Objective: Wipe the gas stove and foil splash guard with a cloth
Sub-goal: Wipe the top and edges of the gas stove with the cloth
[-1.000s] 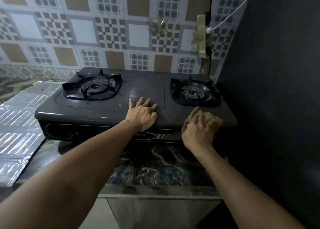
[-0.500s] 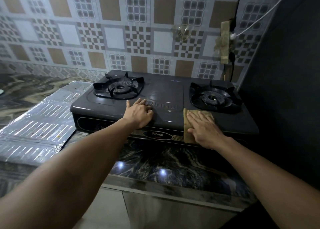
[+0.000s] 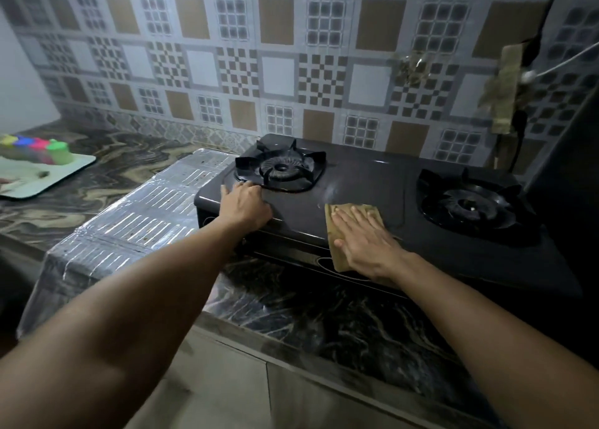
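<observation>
A dark two-burner gas stove (image 3: 372, 182) stands on a marbled counter against a tiled wall. A tan cloth (image 3: 334, 221) lies flat on the stove's front edge between the burners. My right hand (image 3: 366, 237) presses on it with straight, spread fingers. My left hand (image 3: 248, 203) rests on the stove's front left corner, fingers touching beside the left burner (image 3: 280, 166). The silver foil splash guard (image 3: 129, 224) lies folded flat on the counter, left of the stove.
The right burner (image 3: 473, 203) sits near a dark wall panel (image 3: 570, 169) at the right. A pale tray (image 3: 42, 177) with colourful small items stands on the counter's far left. A cable (image 3: 557, 65) and tape hang on the tiled wall.
My left hand slid left along the stove front to the left corner. My right hand flattened the cloth and pushed it left towards the middle. The camera view swung left.
</observation>
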The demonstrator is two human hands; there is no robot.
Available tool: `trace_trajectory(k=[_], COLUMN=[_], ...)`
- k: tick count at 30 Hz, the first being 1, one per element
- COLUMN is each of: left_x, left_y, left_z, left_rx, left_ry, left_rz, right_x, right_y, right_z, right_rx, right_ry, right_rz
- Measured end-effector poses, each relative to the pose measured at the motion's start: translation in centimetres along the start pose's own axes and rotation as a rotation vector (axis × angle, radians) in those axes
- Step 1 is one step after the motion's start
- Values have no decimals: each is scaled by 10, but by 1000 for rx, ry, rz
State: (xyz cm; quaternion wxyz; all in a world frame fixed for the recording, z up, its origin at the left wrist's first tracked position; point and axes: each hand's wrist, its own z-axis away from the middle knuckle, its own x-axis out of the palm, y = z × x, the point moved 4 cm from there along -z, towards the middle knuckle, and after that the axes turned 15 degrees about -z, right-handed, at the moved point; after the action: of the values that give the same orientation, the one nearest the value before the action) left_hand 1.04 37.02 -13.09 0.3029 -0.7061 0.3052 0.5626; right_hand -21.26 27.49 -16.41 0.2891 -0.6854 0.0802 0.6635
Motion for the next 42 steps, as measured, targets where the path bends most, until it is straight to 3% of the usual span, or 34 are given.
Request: trace_trajectory(k=[5, 8, 17, 33, 42], left_x=[18, 37, 44, 75, 92], left_y=[-81, -116, -153, -192, -203], left_z=[-11, -20, -35, -46, -47], left_rx=[-403, -534, -532, -258, -279], left_ry=[-102, -173, -162, -596, -606], left_rz=[171, 344, 810, 1071, 1249], right_x=[9, 11, 15, 33, 51], right_y=[-35, -51, -93, -133, -188], right_z=[-41, -60, -104, -141, -209], right_rx=[-84, -132, -217, -246, -238], right_ry=[-20, -51, -108, -53, -75], right_rz=[-3, 2, 5, 138, 45])
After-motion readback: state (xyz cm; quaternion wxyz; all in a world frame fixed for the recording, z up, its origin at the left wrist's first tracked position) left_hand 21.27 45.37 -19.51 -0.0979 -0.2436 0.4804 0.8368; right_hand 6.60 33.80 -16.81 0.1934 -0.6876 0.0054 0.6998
